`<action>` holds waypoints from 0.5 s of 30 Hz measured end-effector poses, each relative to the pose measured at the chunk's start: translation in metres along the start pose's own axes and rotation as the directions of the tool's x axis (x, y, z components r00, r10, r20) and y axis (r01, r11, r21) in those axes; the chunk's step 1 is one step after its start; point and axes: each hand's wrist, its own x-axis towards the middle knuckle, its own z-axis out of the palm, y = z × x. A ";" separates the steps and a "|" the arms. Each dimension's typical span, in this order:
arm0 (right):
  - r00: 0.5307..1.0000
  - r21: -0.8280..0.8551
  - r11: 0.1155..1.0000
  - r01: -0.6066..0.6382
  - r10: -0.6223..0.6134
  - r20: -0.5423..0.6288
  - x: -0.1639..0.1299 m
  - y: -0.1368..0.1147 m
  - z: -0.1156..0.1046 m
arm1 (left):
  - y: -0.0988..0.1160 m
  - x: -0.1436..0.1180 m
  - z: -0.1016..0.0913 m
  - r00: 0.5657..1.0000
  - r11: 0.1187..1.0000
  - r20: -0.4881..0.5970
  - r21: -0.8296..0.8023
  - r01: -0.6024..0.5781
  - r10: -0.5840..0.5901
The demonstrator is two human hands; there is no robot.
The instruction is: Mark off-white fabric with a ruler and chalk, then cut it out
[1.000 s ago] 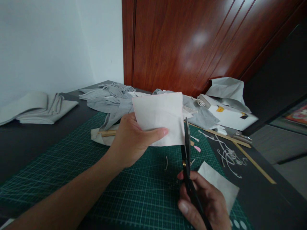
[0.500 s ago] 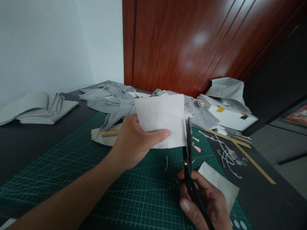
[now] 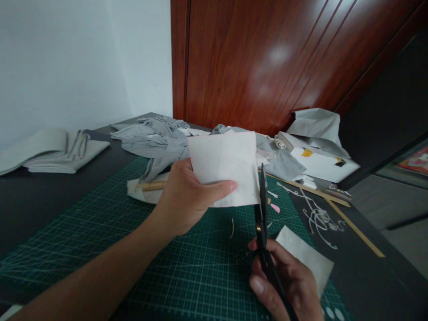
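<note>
I hold the white fabric square [image 3: 224, 167] up in the air above the green cutting mat [image 3: 100, 232], pinched in my left hand [image 3: 187, 198] with the thumb laid across its lower front and the fingers behind. My right hand [image 3: 284, 281] is closed around the handles of the black scissors [image 3: 262, 223], whose blades stand nearly upright and look shut or almost shut along the square's right edge. The cloth is held only on its left, so I judge the free edge could fold or slide away from the blades and give a crooked cut. My thumb tip lies close to the blades, and a slip could nick it. Another white piece [image 3: 306, 258] lies on the mat just beside my right hand. Grey fabric scraps [image 3: 157, 142] are heaped further back on the surface.
</note>
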 end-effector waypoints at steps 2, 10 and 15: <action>1.000 0.004 1.000 0.000 0.000 -0.001 0.000 -0.001 0.000 | -0.001 0.000 -0.001 1.000 1.000 -0.002 0.004 0.002 -0.002; 0.999 -0.034 0.999 0.032 -0.033 -0.020 0.001 0.002 0.000 | 0.000 0.000 0.000 1.000 1.000 0.012 0.013 0.010 -0.010; 0.999 -0.036 0.999 0.040 -0.040 0.000 0.001 0.004 -0.002 | -0.001 -0.002 0.000 1.000 0.999 0.014 0.037 0.007 -0.007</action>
